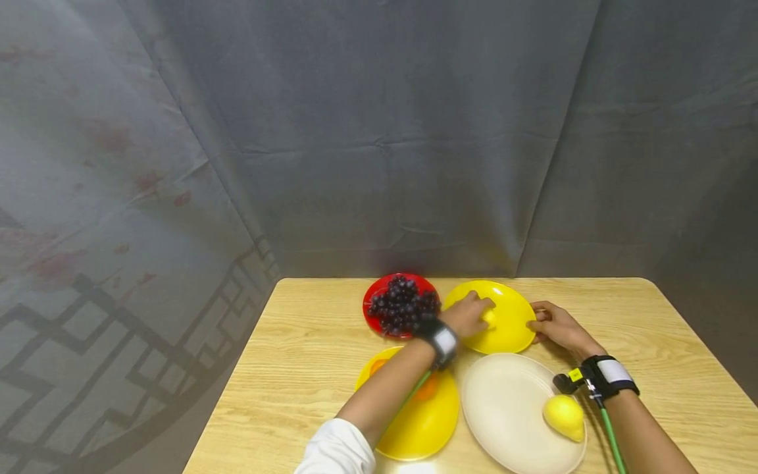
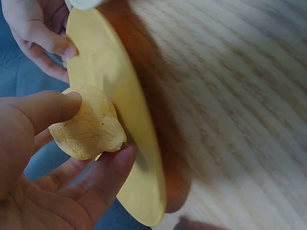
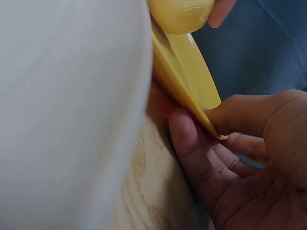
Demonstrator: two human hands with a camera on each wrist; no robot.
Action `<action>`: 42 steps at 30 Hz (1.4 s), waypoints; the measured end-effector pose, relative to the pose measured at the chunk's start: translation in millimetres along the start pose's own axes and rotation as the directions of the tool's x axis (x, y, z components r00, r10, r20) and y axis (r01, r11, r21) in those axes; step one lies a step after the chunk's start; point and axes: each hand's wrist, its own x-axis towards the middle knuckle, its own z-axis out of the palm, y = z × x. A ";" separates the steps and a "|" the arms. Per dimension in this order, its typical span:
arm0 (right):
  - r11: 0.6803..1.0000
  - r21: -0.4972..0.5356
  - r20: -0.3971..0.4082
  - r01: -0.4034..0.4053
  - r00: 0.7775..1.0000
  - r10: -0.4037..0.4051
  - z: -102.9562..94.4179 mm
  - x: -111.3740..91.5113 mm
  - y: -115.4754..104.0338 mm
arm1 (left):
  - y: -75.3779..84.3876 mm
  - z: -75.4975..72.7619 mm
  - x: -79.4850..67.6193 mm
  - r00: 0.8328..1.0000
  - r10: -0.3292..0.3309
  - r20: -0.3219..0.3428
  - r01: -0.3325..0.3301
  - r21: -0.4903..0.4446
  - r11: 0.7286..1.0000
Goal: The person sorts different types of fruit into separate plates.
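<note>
With its thumb and fingers, my left hand [image 1: 466, 317] holds a yellow lemon [image 2: 86, 125] just over a yellow plate [image 1: 514, 326] at the back of the table. The lemon has a wrinkled skin and a nub at one end. My right hand [image 1: 562, 328] pinches the right rim of that same plate, thumb on top and fingers below. In the right wrist view the plate [image 3: 194, 67] looks tilted, its gripped edge off the table. A second lemon [image 1: 564, 416] lies on the oval cream plate [image 1: 500, 401] in front.
Dark grapes [image 1: 403, 303] fill a red plate [image 1: 370, 322] at the back left. Partly behind my left forearm, another yellow plate [image 1: 417, 431] bears orange items [image 1: 426, 388]. Grey cloth walls [image 1: 385, 164] stand behind and beside the wooden table [image 1: 284, 368].
</note>
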 end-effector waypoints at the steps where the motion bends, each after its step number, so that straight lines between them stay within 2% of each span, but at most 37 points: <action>1: 1.000 -0.006 -0.002 -0.002 1.000 0.002 0.0 0.0 0.2 | -0.3 0.3 -0.7 1.000 -0.004 0.002 0.004 -0.004 1.000; 11: 1.000 -0.023 -0.015 0.001 1.000 -0.001 0.9 -0.7 -0.6 | 0.4 0.5 -7.2 1.000 -0.005 -0.011 0.005 -0.040 0.999; 16: 0.999 -0.037 -0.016 -0.020 1.000 0.019 2.1 -0.1 1.5 | 1.2 -1.2 -10.2 1.000 -0.016 0.015 0.017 -0.045 0.999; 20: 0.999 -0.042 -0.012 -0.007 1.000 0.006 1.8 -1.1 0.3 | 4.6 -5.8 -10.3 0.999 -0.023 0.049 0.025 -0.026 0.999; 25: 0.999 -0.041 -0.005 0.001 1.000 -0.001 1.1 -2.0 -0.3 | 25.6 -28.0 -15.7 0.999 0.010 0.035 -0.013 0.080 0.997; 28: 0.999 -0.039 -0.003 0.008 1.000 -0.008 -0.3 -3.2 -1.4 | 46.4 -41.8 -23.6 0.996 0.089 -0.008 -0.087 0.147 0.985; 31: 0.998 -0.068 -0.005 0.016 1.000 -0.017 -1.6 -4.9 -3.5 | 69.4 -44.1 -35.0 0.982 0.188 -0.027 -0.180 0.195 0.964; 34: 1.000 -0.028 0.009 -0.015 1.000 0.015 -1.6 -6.6 -6.3 | 91.1 -34.8 -48.8 0.956 0.293 0.010 -0.287 0.232 0.929; 38: 0.996 0.074 0.047 -0.046 0.998 0.042 -1.3 -6.0 -6.3 | 113.8 -13.0 -66.6 0.914 0.380 0.139 -0.404 0.259 0.877; 40: 0.997 0.065 0.046 -0.029 0.999 0.026 -1.6 -4.5 -4.9 | 121.3 -1.9 -72.8 0.899 0.393 0.194 -0.433 0.258 0.864; 42: 1.000 0.003 0.039 0.010 0.999 -0.011 -1.7 -3.3 -4.1 | 125.4 7.3 -76.7 0.891 0.385 0.239 -0.438 0.238 0.867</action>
